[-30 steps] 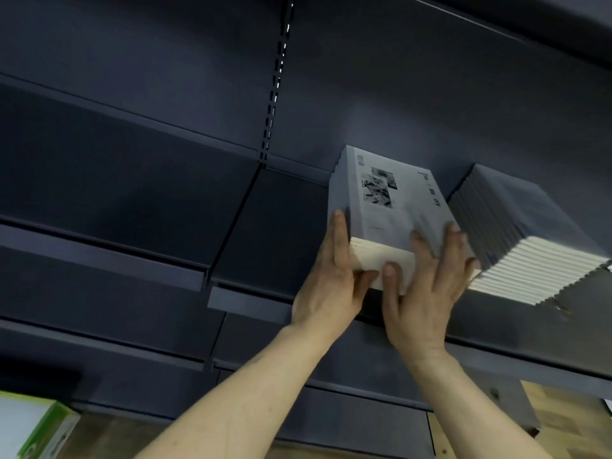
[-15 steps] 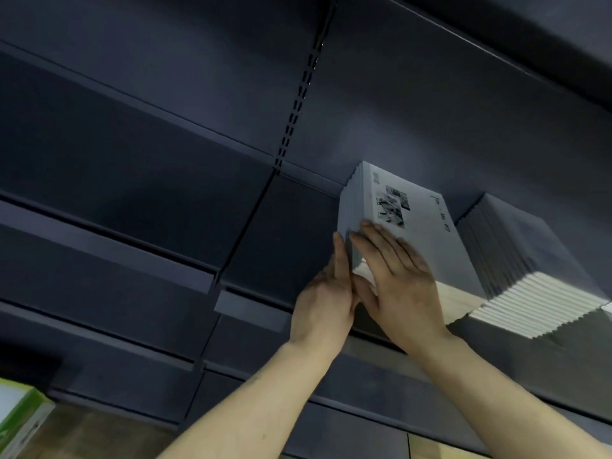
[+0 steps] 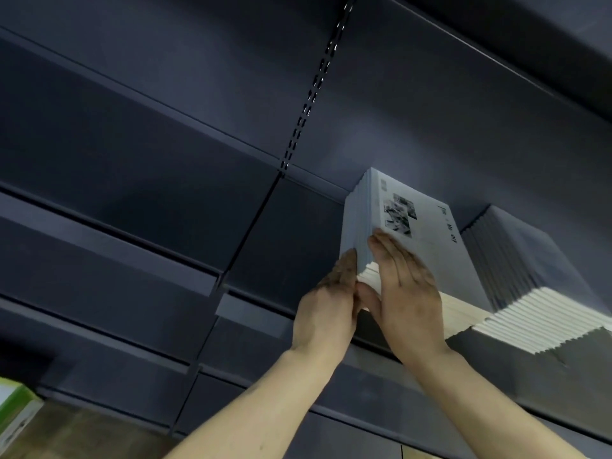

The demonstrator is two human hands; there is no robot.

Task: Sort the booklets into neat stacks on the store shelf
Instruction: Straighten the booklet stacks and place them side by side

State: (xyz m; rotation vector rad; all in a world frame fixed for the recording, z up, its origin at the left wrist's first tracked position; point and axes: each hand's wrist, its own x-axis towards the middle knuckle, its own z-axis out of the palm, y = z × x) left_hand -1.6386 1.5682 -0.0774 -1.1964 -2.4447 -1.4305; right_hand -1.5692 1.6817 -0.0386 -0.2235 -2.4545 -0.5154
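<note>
Head view: two bare hands square up a stack of pale grey booklets on a dark store shelf.

The booklet stack (image 3: 417, 240) stands on the dark blue-grey shelf (image 3: 251, 313), its top cover printed with small photos and a line of text, cream page edges facing the camera. The left hand (image 3: 326, 304) lies with straight fingers flat against the stack's left side at the near corner, holding nothing. The right hand (image 3: 405, 293) rests palm-down on the top cover, fingers straight and together, thumb down against the page edges; the two thumbs meet at the corner. Just beside the stack on its right sits a second stack of darker-covered booklets (image 3: 530, 276), its white page edges stepped unevenly. A slotted upright (image 3: 311, 94) runs up the back panel. A green-and-white box (image 3: 15, 415) shows at the lower left.
</note>
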